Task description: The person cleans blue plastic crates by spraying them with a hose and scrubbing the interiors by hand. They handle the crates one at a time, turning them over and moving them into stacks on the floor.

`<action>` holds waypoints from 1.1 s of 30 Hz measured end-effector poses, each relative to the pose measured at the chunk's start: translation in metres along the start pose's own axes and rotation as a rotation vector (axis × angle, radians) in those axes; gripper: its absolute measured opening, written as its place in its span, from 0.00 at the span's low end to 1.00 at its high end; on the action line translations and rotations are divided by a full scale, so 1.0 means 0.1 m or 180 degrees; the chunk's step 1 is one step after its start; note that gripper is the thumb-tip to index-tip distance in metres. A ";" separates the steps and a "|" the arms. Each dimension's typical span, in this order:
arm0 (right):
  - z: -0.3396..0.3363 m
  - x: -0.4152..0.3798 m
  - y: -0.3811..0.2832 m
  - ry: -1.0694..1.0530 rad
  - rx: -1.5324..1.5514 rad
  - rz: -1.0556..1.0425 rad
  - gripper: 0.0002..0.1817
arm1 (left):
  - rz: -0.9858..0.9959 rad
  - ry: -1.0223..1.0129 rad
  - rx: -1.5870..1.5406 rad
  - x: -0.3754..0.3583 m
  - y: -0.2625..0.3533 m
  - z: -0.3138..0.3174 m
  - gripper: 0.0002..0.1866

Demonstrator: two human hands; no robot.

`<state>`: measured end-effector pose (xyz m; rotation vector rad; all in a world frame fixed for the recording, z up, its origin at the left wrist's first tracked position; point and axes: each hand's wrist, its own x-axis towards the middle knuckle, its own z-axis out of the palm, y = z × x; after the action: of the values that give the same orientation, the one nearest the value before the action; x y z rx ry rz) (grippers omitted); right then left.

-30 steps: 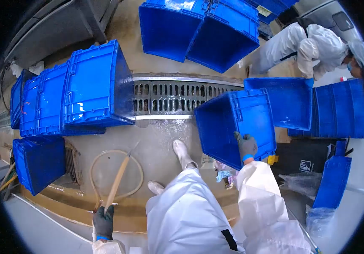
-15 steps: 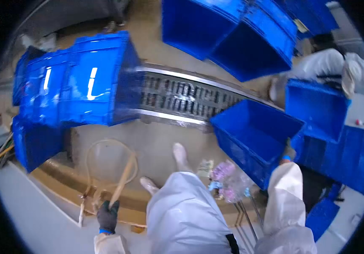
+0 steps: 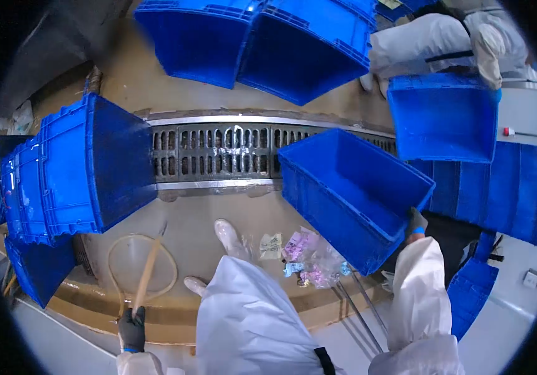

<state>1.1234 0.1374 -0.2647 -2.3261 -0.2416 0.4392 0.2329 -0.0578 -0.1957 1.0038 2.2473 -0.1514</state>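
Observation:
My left hand (image 3: 132,330), in a dark glove, is closed around a yellowish hose (image 3: 147,272). The hose's free end points away over the wet floor, and the rest loops beside it. A thin streak, perhaps water, shows at its tip. At the right, my gloved right hand (image 3: 416,223) grips the near rim of a blue crate (image 3: 334,215). That crate is tilted, its open side facing up and to the right, above the edge of a metal floor grate (image 3: 218,151). Its inside looks bare.
Another person (image 3: 431,40) in white holds a second blue crate (image 3: 446,134) at the upper right. Blue crates are stacked at left (image 3: 68,169), and more crates (image 3: 309,47) stand at the top. Plastic wrappers (image 3: 309,253) and metal rods (image 3: 359,309) lie near my boots.
My view has shifted, so the grate shows more fully. Both hands keep their hold on the hose and the crate. The other person's crate appears higher and further left in view.

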 end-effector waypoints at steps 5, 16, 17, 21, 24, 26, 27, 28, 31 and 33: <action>-0.89 0.46 -0.17 0.0541 -0.2173 -0.0511 0.23 | 0.0166 -0.0059 0.0024 0.40 -0.02 0.23 0.22; 0.21 -0.53 0.28 0.0976 -0.2535 -0.1099 0.24 | 0.0250 -0.0061 -0.0005 0.36 0.29 0.06 0.21; 0.28 -0.47 0.43 0.0662 -0.2813 -0.1058 0.23 | 0.0427 0.0026 0.0051 0.33 0.25 0.06 0.21; 0.42 -0.15 0.55 0.0128 -0.4517 -0.1102 0.21 | 0.0098 -0.0021 -0.0056 0.15 0.23 0.03 0.22; 0.41 -0.25 0.51 0.0176 -0.4369 -0.1238 0.19 | 0.0335 0.0154 0.0330 0.01 0.07 0.02 0.22; 0.70 -1.12 0.11 0.0717 -0.3808 -0.1792 0.32 | 0.0113 0.0353 -0.0037 -0.20 0.10 -0.03 0.22; 0.85 -1.37 0.13 0.0286 -0.3818 -0.2095 0.41 | 0.0378 0.0317 0.0199 -0.22 0.02 -0.08 0.21; 1.05 -1.57 0.26 -0.0168 -0.3390 -0.2615 0.41 | 0.0333 0.0491 0.0081 -0.31 -0.07 -0.10 0.21; 1.91 -2.89 0.37 -0.1565 -0.2076 -0.3293 0.30 | 0.0152 0.0964 -0.0502 -0.65 -0.26 -0.16 0.19; 2.39 -3.94 0.27 -0.2584 -0.1652 -0.3267 0.32 | -0.0039 0.1198 -0.1100 -0.82 -0.43 -0.22 0.18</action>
<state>0.6699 0.1548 -0.3481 -1.9723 -1.9943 0.7962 0.2310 -0.1305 -0.1350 0.8838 2.4975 0.4423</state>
